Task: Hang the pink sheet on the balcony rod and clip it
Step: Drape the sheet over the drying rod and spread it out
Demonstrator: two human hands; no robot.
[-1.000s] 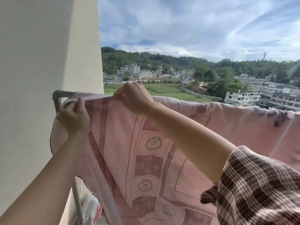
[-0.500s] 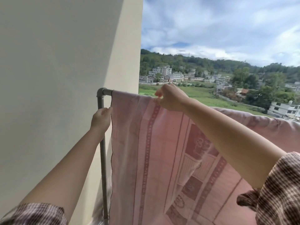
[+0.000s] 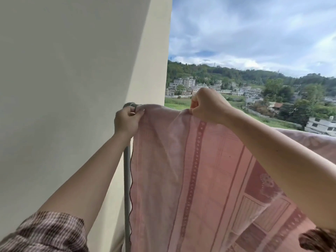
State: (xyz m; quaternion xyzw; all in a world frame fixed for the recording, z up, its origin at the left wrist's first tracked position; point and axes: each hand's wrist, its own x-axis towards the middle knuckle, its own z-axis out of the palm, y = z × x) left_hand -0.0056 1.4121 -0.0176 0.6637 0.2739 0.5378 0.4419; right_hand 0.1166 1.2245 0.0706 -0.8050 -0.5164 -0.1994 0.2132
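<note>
The sheet is draped over the rod, its left edge hanging just beside the upright post at the wall. The top fold is pinched at 2 places, seemingly so the cloth can be drawn toward the rod's corner and flattened before clipping. The left hand is closed on the sheet's corner right at the rod's bend, thumb and fingers pressed together on the fabric. The right hand is closed likewise, its fingertips clamped on a raised pleat further along. No clip is seen.
</note>
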